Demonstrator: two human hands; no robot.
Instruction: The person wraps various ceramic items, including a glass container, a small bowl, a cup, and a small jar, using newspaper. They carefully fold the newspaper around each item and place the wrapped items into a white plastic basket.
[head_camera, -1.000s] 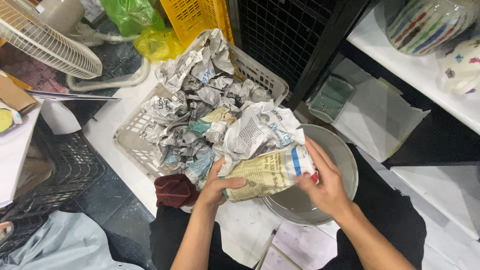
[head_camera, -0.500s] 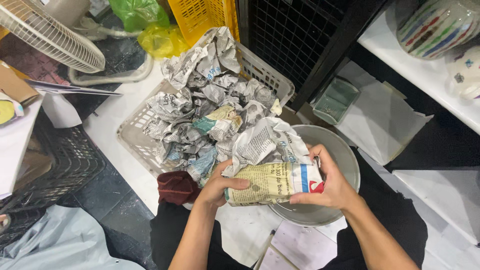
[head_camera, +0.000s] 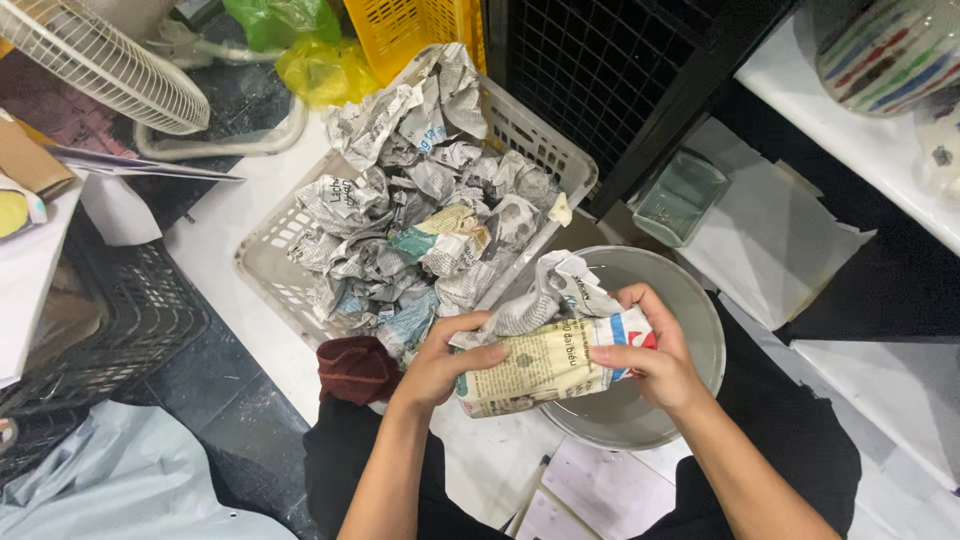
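Both my hands grip one bundle wrapped in crumpled newspaper (head_camera: 540, 355), held over the near rim of a grey metal bowl (head_camera: 690, 340). My left hand (head_camera: 440, 362) clasps the bundle's left end. My right hand (head_camera: 655, 355) pinches the paper at its right end, where red and blue print shows. What is inside the wrapping is hidden. Just behind the bundle stands a white plastic basket (head_camera: 270, 275) heaped with several crumpled newspaper wads.
A dark red cloth (head_camera: 355, 368) lies by the basket's near corner. A yellow crate (head_camera: 420, 30), a fan guard (head_camera: 100, 60) and a black crate (head_camera: 110, 330) stand to the left and back. A small glass tumbler (head_camera: 678, 197) and striped bowl (head_camera: 885, 50) are at right.
The bundle has been drawn slightly closer and rotated. My right hand has shifted from under its right end to pinching the paper on top.
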